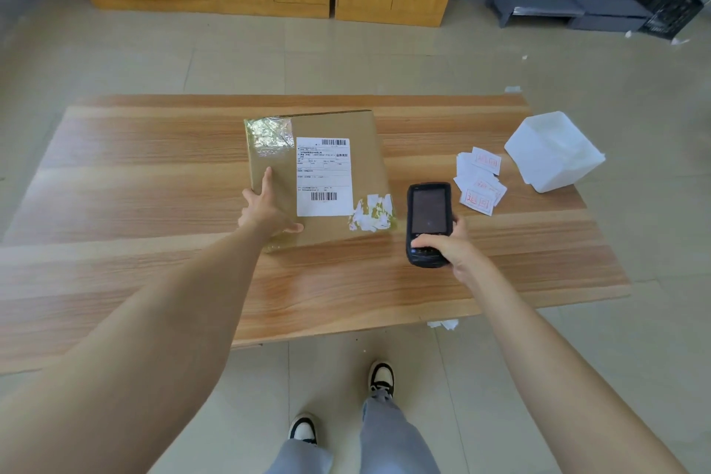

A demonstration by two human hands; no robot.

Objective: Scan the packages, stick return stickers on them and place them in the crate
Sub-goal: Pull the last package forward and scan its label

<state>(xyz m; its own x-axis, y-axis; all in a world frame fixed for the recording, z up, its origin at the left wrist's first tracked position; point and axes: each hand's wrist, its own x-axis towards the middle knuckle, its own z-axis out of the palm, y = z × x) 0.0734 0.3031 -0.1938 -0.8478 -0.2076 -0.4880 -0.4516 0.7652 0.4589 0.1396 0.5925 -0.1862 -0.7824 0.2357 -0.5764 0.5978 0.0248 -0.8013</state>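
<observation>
Across the middle of the room stands a long wooden table (154, 281), its striped plank top running left to right over a pale tiled floor. On it, a little left of centre, lies a flat brown cardboard package (327, 127), its white shipping label (324, 175) facing up with one barcode near the top edge and another near the bottom; shiny tape covers its far left corner and torn white paper scraps cling to its near right corner. The person's left hand (267, 206) rests flat on the package's near left part, fingers spread and thumb out along the near side, pressing rather than clasping. Toward the table's right end sits a white plastic-wrapped block (554, 150), well apart from the package. Just right of the package, the right hand (452, 246) is closed around the lower end of a black handheld scanner (428, 221), thumb on its keypad, dark screen facing up. Between scanner and white block lies a loose heap of small white return stickers (481, 179) printed with red stamps. Far off by the grey wall at the upper right, a black crate (669, 6) stands tilted on the floor.
</observation>
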